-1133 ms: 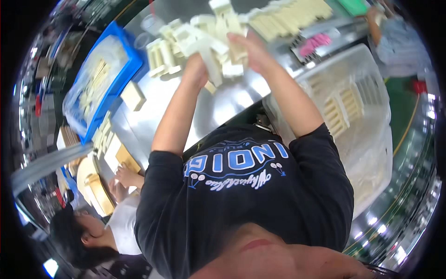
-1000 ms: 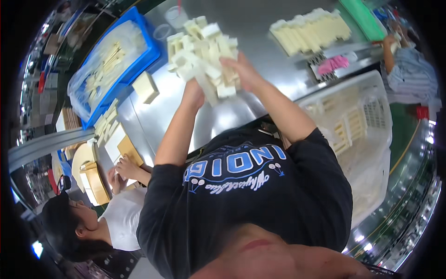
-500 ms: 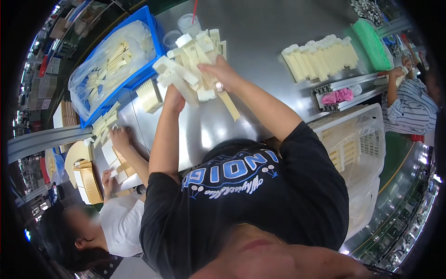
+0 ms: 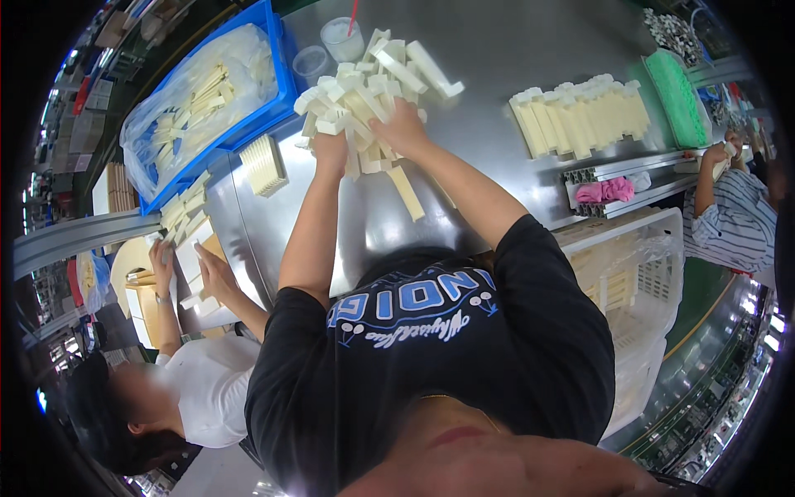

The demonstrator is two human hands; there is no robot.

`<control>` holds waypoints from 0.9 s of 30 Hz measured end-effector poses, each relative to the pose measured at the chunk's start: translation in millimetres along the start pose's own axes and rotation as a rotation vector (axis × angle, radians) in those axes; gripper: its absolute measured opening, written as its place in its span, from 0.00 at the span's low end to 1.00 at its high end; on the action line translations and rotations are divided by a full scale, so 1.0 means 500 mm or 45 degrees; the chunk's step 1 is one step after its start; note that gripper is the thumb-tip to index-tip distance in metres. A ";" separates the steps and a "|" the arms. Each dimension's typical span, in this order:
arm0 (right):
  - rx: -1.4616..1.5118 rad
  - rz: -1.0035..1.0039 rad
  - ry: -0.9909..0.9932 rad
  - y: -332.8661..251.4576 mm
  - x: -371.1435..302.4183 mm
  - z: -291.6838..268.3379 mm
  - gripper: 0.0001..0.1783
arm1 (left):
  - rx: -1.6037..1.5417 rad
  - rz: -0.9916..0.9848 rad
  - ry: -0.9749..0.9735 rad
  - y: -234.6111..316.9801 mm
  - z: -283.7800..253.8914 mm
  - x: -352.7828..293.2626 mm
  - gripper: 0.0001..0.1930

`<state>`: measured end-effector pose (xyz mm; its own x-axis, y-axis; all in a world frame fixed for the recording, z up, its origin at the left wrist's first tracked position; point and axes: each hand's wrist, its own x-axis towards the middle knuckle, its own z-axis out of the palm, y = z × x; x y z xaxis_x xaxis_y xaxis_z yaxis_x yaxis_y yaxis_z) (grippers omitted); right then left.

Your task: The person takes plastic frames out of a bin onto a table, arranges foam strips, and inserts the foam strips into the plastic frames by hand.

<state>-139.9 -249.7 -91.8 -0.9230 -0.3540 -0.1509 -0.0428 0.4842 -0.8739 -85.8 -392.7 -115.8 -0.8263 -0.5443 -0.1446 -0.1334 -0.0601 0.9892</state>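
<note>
Cannot tell whether the fingers are apart or clamped at the left hand point(image 4: 331, 149), being hidden under the near left edge of the heap point(image 4: 356, 91). Cannot tell at the right hand point(image 4: 403, 132) either, set against the heap's near right side with thumb spread and tips lost among strips. Appears, as a judgement, to be managing the loose heap two-handed; would next call for even support from both sides, minding the outer strips. Seems to rest on the tabletop point(image 4: 476, 124), jumbled at many angles, with no common long axis. Slanting at the heap's far right, from far left to near right: a strip point(image 4: 431, 68), white end nearest. Pointing bodyward and slightly right from the heap's near edge: another strip point(image 4: 406, 195). Lined up right of the heap, long axes running roughly away from the body: a row point(image 4: 580, 120). Standing just beyond the heap: a cup point(image 4: 341, 40). Placed left of the heap: a blue tray point(image 4: 286, 74), with a stack point(image 4: 263, 166) nearer.
</note>
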 end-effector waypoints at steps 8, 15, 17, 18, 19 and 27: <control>0.198 -0.043 0.155 0.028 0.006 -0.081 0.24 | 0.766 0.239 0.111 0.066 -0.004 0.003 0.24; -0.207 0.003 0.391 0.033 0.018 -0.071 0.25 | 1.166 0.127 0.055 0.099 0.023 0.048 0.26; -0.175 0.043 0.363 0.015 0.019 -0.059 0.25 | 1.239 0.116 0.040 0.097 0.023 0.065 0.26; -0.146 0.089 0.335 0.009 0.019 -0.057 0.24 | 1.260 0.180 -0.001 0.094 0.017 0.072 0.24; -0.141 0.089 0.336 0.011 0.022 -0.057 0.24 | 1.281 0.246 -0.041 0.093 0.008 0.078 0.23; -0.053 -0.014 0.316 0.086 0.056 -0.078 0.24 | -0.205 -0.425 -0.180 0.067 -0.098 0.052 0.15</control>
<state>-182.3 -207.5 -115.8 -0.9878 -0.1546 -0.0187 -0.0646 0.5160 -0.8541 -85.1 -449.8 -85.3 -0.8209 -0.3525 -0.4493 -0.3293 -0.3507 0.8767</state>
